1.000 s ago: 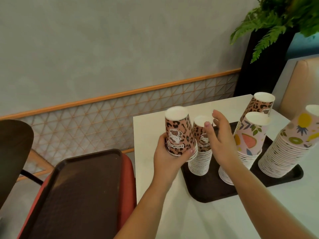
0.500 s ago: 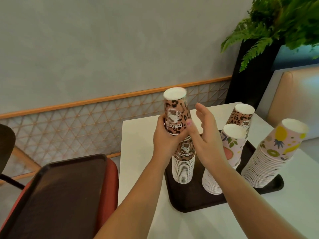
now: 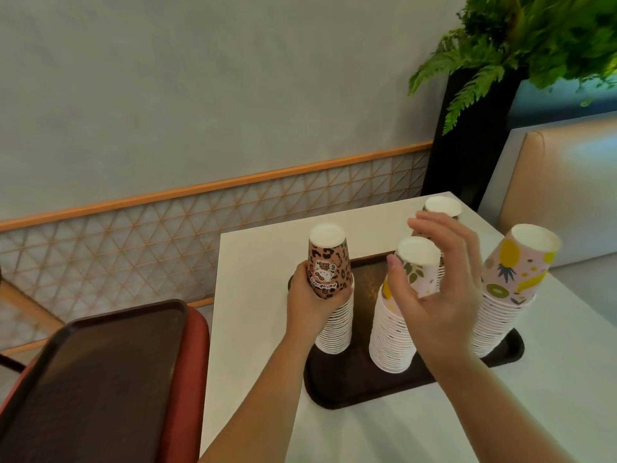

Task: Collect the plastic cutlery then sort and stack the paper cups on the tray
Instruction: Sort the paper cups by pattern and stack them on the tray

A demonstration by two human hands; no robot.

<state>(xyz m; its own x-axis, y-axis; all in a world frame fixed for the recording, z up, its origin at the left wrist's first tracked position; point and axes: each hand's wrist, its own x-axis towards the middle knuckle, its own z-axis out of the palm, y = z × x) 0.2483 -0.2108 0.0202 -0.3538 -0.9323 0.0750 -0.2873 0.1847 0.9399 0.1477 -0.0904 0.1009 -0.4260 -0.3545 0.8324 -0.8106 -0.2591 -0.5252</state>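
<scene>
While left hand (image 3: pixel 309 302) grips, leopard cup stack (image 3: pixel 332 295) upright, bases up

You have a single view here, from the camera on the person's head. It looks forward and down across the white table (image 3: pixel 417 429) toward the grey wall (image 3: pixel 200 95), and the wall line tilts, so the head seems slightly rolled. It sits close: both forearms rise from the bottom edge, and the dark tray (image 3: pixel 360 385) with its cup stacks fills the centre. Wide-angle stretch bends the edges, where a second tray (image 3: pixel 100 379) lies lower left and a plant (image 3: pixel 534 38) upper right.
</scene>
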